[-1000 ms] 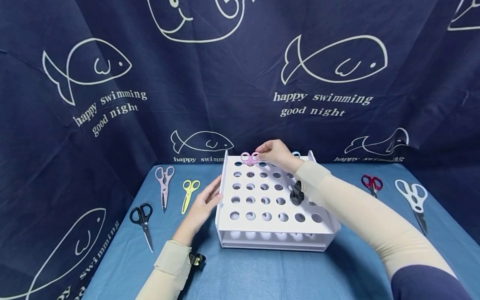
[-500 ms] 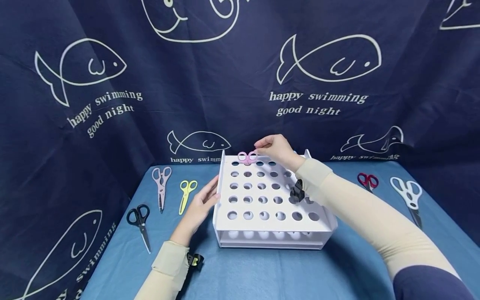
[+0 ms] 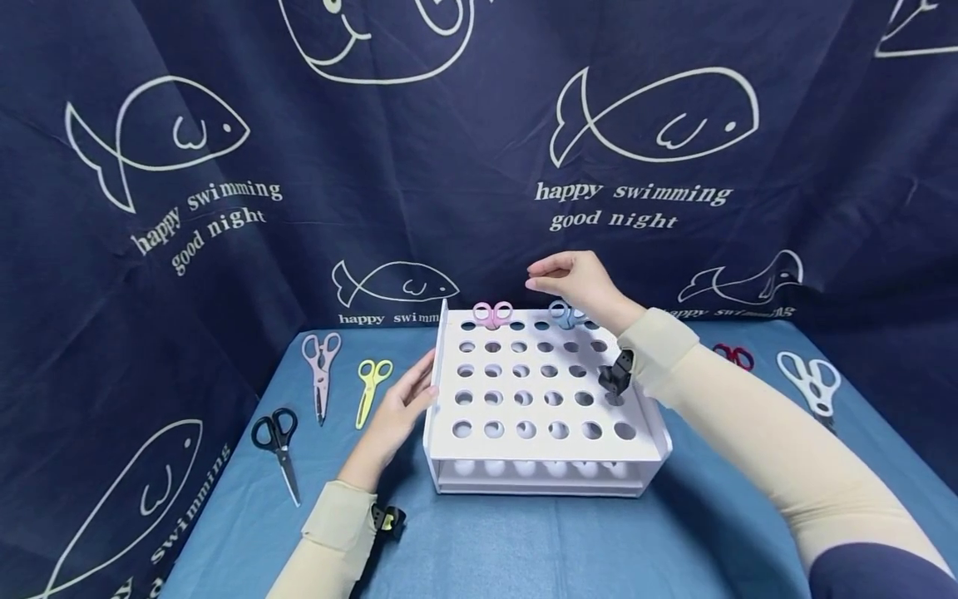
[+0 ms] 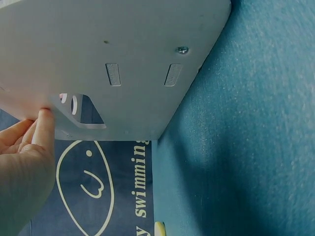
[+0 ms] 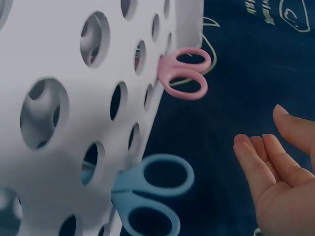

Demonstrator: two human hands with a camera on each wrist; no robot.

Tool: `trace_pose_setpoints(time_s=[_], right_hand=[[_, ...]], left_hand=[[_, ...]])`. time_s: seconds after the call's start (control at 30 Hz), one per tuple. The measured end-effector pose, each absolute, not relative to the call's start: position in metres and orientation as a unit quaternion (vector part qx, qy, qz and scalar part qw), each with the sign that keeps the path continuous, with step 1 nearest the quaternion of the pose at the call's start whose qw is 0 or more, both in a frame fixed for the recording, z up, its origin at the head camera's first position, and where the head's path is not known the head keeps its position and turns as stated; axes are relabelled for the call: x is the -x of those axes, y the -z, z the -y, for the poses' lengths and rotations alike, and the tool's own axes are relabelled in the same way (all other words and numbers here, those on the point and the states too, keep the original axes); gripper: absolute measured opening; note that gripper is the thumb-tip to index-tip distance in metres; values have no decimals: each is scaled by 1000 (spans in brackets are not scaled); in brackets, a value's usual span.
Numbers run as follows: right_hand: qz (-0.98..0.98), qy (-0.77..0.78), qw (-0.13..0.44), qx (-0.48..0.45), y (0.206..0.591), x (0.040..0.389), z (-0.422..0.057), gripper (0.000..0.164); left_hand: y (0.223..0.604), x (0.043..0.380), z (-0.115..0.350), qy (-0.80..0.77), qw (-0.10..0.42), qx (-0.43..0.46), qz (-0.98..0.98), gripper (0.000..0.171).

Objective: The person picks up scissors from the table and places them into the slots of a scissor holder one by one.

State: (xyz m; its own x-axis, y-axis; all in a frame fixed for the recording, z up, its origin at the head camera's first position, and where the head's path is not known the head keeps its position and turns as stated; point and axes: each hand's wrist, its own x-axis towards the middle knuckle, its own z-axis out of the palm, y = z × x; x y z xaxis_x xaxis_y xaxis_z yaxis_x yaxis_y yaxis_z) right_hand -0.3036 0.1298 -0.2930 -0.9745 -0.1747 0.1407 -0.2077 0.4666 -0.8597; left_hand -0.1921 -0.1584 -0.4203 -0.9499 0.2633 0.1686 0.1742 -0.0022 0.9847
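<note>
A white rack point(image 3: 535, 416) with rows of round holes stands mid-table. My left hand point(image 3: 400, 416) rests against its left side panel; in the left wrist view its fingertips point(image 4: 45, 115) touch the panel beside a cut-out. Pink scissors point(image 3: 492, 314) stand handles-up in a back-row hole toward the left. Blue scissors point(image 5: 152, 194) stand the same way further right in the back row, partly behind my right hand in the head view. My right hand point(image 3: 580, 279) is raised above the back of the rack, fingers loosely bent and holding nothing, apart from both scissors in the right wrist view.
Left of the rack lie pale pink scissors point(image 3: 320, 374), yellow scissors point(image 3: 370, 391) and black-handled scissors point(image 3: 277, 441). On the right are red-handled scissors point(image 3: 737, 356), partly behind the right forearm, and white-handled scissors point(image 3: 816, 384). A dark blue fish-print curtain point(image 3: 464, 166) hangs behind.
My right hand has let go of the pink scissors' handle and moved up and to the right. The pink scissors stay in their hole. My left hand keeps its place on the rack.
</note>
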Motion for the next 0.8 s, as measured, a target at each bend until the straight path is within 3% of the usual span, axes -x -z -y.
trace_pose_setpoints(time_s=[0.8], right_hand=[[863,-498,56,-63,266,287,-210,45]], left_hand=[[418,190,157,-690,31,-155,-706,57]])
